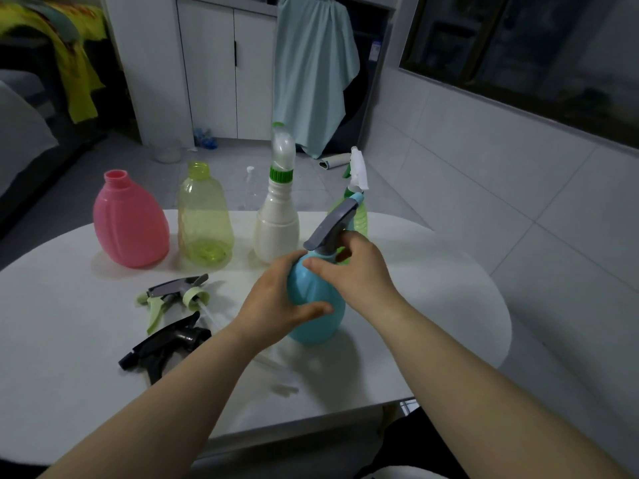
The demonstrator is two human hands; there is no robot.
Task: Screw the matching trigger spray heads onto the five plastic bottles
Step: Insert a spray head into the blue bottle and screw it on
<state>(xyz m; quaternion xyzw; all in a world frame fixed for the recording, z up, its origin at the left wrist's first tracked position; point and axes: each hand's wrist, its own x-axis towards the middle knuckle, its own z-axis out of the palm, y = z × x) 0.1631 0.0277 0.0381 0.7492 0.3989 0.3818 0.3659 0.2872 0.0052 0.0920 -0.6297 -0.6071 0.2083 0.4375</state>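
Fingers (pixel 284 266) of my left hand (pixel 273 305) are curled around the belly of the blue bottle (pixel 307 285), with the thumb pressed on its near side. My right hand (pixel 361 271) pinches at the neck, just under the grey spray head (pixel 330 228). The bottle stands a little right of the middle of the frame, on the white table (pixel 69 357).

I judge that this head is being screwed on. The collar is hidden under my right fingers, so I cannot tell if the thread is fully seated.

The bottle looks empty and thin-walled, so it should be light and a bit slippery, and it may dent if I squeeze hard. It is better to hold the wide belly with a broad grip and to turn only the collar, not the trigger, which is long and could bend sideways.

At the back of the table, the pink bottle (pixel 129 226) and the yellow bottle (pixel 204 223) have open necks. The white bottle (pixel 276 229) already carries a head, and the green bottle (pixel 362 221) behind my right hand seems to carry one too. Two loose heads lie at the lower left of the table, a green-and-grey head (pixel 173 293) and a black head (pixel 166 344).
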